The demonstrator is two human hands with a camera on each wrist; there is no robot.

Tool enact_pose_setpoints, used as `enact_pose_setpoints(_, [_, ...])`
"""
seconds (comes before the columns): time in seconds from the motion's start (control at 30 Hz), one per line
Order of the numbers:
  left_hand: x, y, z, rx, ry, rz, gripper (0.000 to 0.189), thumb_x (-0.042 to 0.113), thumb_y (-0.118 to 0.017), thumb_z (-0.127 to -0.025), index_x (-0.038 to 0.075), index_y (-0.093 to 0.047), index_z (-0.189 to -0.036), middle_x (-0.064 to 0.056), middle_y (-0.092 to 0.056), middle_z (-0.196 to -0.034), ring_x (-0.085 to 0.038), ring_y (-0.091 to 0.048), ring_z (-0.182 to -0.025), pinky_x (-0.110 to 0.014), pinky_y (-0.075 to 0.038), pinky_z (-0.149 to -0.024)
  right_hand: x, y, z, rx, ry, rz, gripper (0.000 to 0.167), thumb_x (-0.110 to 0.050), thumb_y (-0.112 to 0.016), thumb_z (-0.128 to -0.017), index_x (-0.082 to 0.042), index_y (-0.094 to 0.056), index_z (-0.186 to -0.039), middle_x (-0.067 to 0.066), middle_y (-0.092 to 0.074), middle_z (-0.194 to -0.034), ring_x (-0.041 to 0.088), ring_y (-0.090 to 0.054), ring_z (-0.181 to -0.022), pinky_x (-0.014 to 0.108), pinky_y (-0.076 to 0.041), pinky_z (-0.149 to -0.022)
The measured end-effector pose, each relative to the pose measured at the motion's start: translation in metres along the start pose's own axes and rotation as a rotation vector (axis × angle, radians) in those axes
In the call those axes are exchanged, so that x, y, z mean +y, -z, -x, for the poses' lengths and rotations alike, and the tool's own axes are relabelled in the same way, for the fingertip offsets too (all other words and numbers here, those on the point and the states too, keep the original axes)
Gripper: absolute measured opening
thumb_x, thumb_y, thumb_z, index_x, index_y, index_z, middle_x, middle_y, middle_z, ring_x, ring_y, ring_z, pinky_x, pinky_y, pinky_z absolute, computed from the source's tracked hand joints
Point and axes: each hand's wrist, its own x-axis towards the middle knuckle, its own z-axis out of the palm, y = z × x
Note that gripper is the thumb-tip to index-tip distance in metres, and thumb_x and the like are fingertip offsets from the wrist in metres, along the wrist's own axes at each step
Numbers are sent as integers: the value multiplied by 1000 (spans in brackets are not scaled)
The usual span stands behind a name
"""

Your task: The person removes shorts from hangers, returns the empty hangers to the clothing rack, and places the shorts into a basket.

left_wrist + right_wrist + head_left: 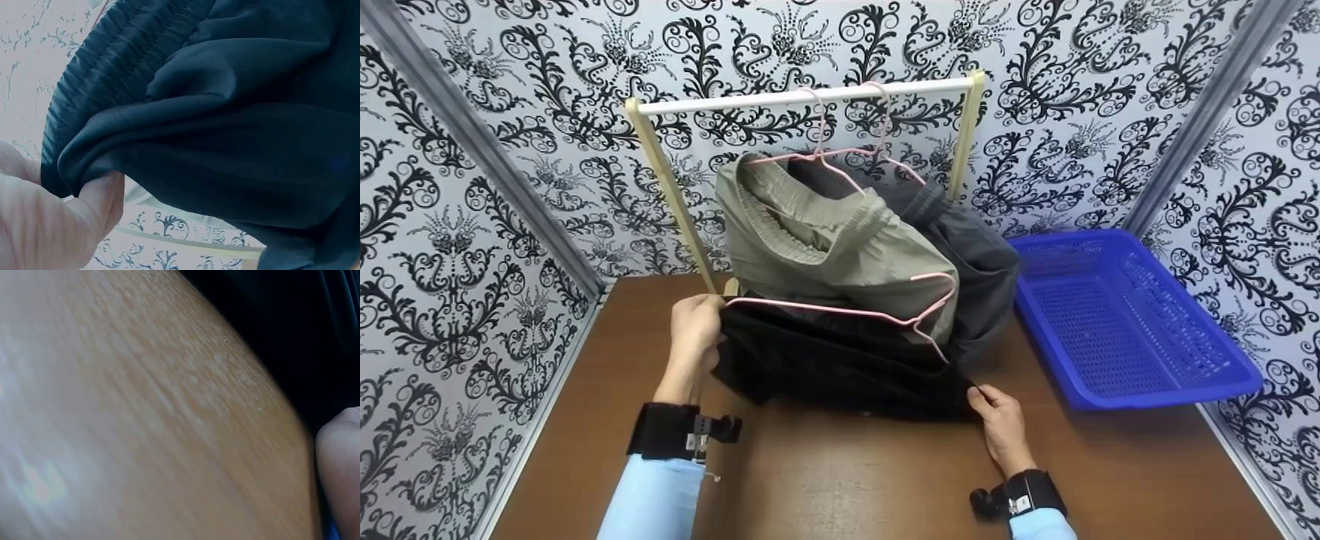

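Note:
Black shorts or trousers with a gathered elastic waistband stretch between both hands, in front of the rack. My left hand grips the waistband's left end, beside the left tip of a pink hanger. Fabric folds over the fingers in the left wrist view. The hanger lies along the top of the black garment, its hook pointing up and back and its right arm slanting down toward the cloth. Lower on the right, my right hand pinches the garment's other corner between thumb and fingers.
Behind stands a rack with a white bar and pale wooden posts. Beige bottoms and dark grey bottoms hang there on pink hangers. A blue plastic basket sits at the right on the brown table. Patterned walls enclose the table.

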Motion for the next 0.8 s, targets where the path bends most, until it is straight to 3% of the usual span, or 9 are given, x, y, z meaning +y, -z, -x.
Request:
enact_pose_setpoints(0.17, [-10,-1,-5,-79,91,197,30,-6,-48,-89,6,-60,-64,2,-51,-61,-9,-52,-52,-22,-47,-50,-3,0,1,-4,21,14,25,-1,-64,-100,22,-61,-90,-8,-60,-74,5,-54,-75,17,-44,-72])
enact_pose_setpoints(0.3, [-18,-5,-7,-145,122,269,29,-6,-46,-94,4,-61,-72,0,-57,-65,-10,-57,-56,-24,-50,-54,-3,-2,1,2,7,-21,27,-2,-64,-100,23,-60,-90,-8,-60,-74,5,-56,-75,17,-45,-72])
enact_pose_setpoints(0.53, [-23,-11,-7,-177,67,202,20,0,-48,-101,0,-60,-85,0,-58,-68,-10,-58,-56,-23,-50,-53,-2,-1,0,11,0,-61,21,-2,-65,-99,11,-67,-83,-7,-66,-76,6,-61,-76,18,-49,-74])
enact_pose_setpoints(0.8, [-31,-10,-7,-177,-22,43,15,5,-50,-103,-3,-62,-103,-3,-58,-89,-11,-58,-75,-22,-49,-66,-3,0,2,-1,-14,-92,26,-1,-64,-100,22,-60,-89,-7,-65,-76,6,-60,-76,18,-49,-73])
